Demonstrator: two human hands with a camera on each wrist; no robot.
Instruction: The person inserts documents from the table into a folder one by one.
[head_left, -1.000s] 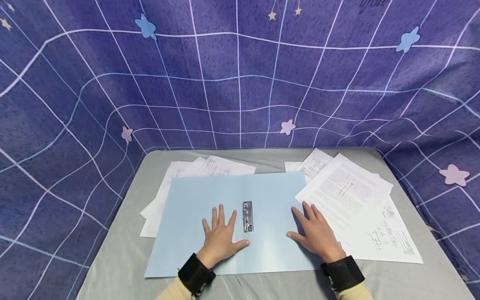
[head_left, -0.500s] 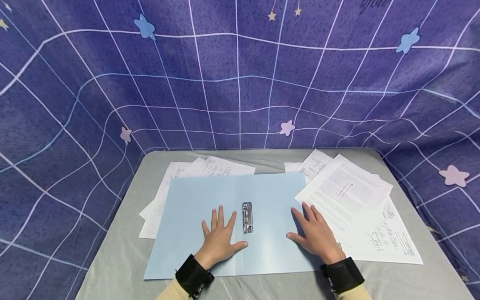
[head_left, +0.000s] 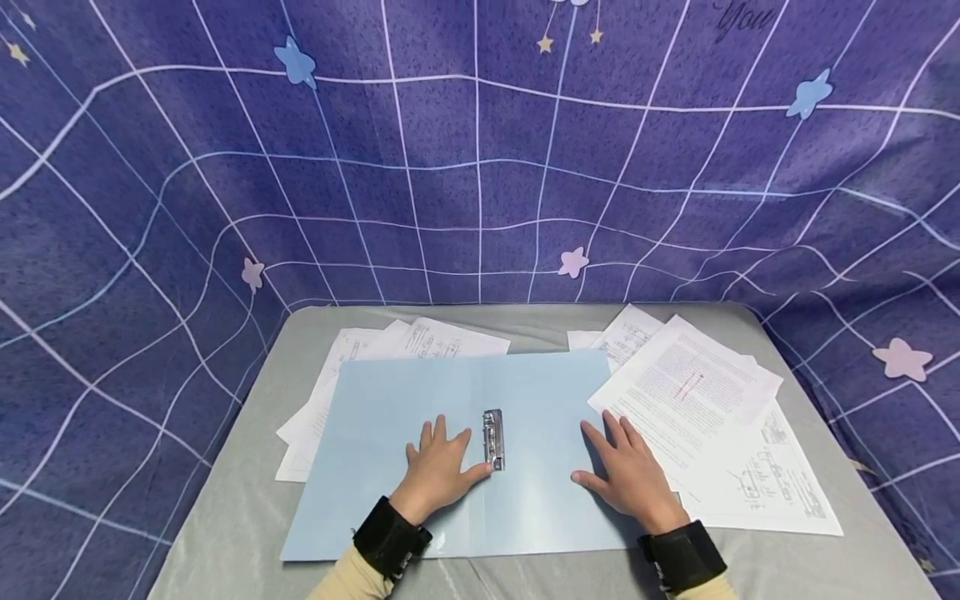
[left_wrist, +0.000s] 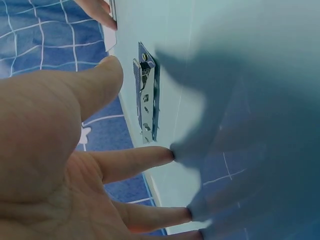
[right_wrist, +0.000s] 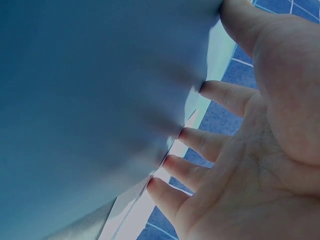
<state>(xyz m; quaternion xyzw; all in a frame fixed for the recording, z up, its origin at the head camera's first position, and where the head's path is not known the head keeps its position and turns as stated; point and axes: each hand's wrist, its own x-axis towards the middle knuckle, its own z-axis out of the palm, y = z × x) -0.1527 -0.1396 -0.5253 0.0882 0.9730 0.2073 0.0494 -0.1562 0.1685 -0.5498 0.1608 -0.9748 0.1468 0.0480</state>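
A light blue folder (head_left: pixel 405 392) lies spread flat, with a metal lever clip (head_left: pixel 493 439) just right of its fold. My left hand (head_left: pixel 435 468) has its fingertips on the folder's left half, and its thumb reaches to the lower end of the clip. In the left wrist view the clip (left_wrist: pixel 146 97) stands up from the folder beyond the thumb and index finger. On the right half, near the edge, rests my right hand (head_left: pixel 626 471) with spread fingers touching the folder. The right wrist view shows those fingertips on the folder (right_wrist: pixel 90 100) and nothing held.
Printed sheets (head_left: pixel 697 400) overlap in a loose pile at the right, partly over the folder's edge. More papers (head_left: pixel 427 337) stick out from under its upper left side. A grey cloth covers the table (head_left: pixel 217 500). A purple curtain (head_left: pixel 420 192) surrounds the back and sides.
My left hand's fingers have bent somewhat, and its thumb has moved up to the clip's lower end. The right hand stays in place. The head view has tilted slightly upward.
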